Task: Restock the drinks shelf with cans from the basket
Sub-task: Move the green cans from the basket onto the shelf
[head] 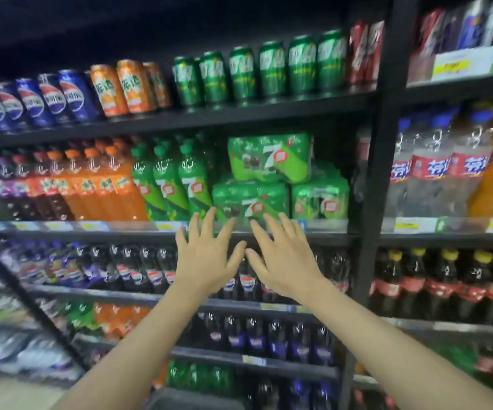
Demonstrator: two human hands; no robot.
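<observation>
- The cans stand in a row on the top shelf point(180, 118), well above both hands: blue cans point(47, 99) up to the left, orange cans point(127, 87) beside them, green cans point(257, 71) straight above, red cans point(365, 51) up to the right.
- The left hand point(206, 255) and right hand point(283, 258) are raised side by side, fingers spread wide, holding nothing.
- Their fingertips reach toward green multipacks point(251, 199), just above.
- Green bottles point(174, 184) stand left of those packs.
- Dark cola bottles point(138, 267) fill the shelf behind the hands.
</observation>
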